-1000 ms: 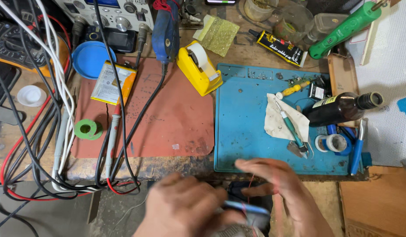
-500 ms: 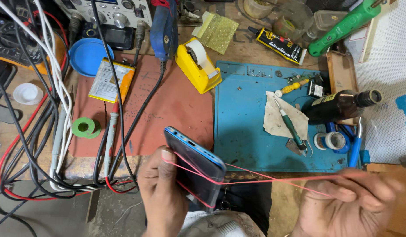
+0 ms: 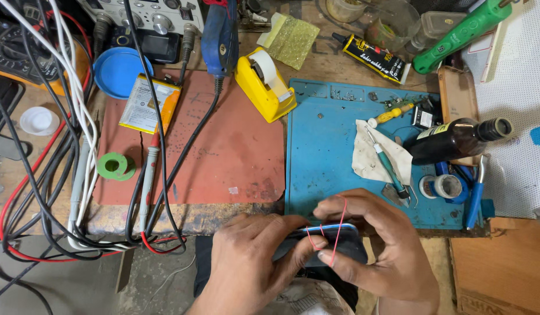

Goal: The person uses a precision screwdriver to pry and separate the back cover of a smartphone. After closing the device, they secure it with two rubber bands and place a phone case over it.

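My right hand (image 3: 381,251) has come back in; the red rubber band (image 3: 334,233) no longer stretches wide. Both hands, left hand (image 3: 252,262) included, grip the phone (image 3: 334,242), fingers curled.

Both hands (image 3: 316,256) loop a red rubber band (image 3: 335,233) around a phone (image 3: 334,240).

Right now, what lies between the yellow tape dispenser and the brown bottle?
In the head view, the blue mat with a white cloth and teal-handled tool lies between the yellow tape dispenser and brown bottle.
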